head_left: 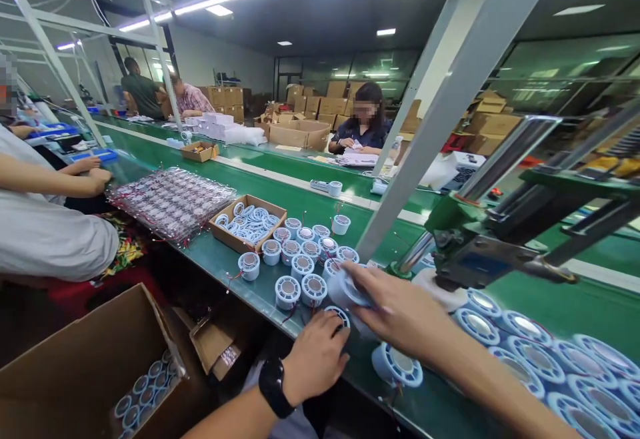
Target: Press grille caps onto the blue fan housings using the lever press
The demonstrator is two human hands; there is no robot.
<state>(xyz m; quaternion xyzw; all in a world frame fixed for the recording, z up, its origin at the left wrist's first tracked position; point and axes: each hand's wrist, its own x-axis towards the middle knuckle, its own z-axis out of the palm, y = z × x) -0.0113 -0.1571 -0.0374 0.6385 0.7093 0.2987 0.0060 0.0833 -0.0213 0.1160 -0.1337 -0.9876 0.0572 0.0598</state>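
Observation:
My right hand reaches in from the right, its fingers wrapped round a light blue round housing. My left hand, with a black band on its wrist, is at the bench's front edge, its fingers over another blue housing that is partly hidden. Several blue housings with grey discs and thin red wires stand just beyond both hands. One more housing sits by itself below my right forearm.
A green hand press stands at the right beside many housings. A carton of blue rings and a wired sheet lie left. A slanted post rises ahead. People sit across and at left; an open box stands below.

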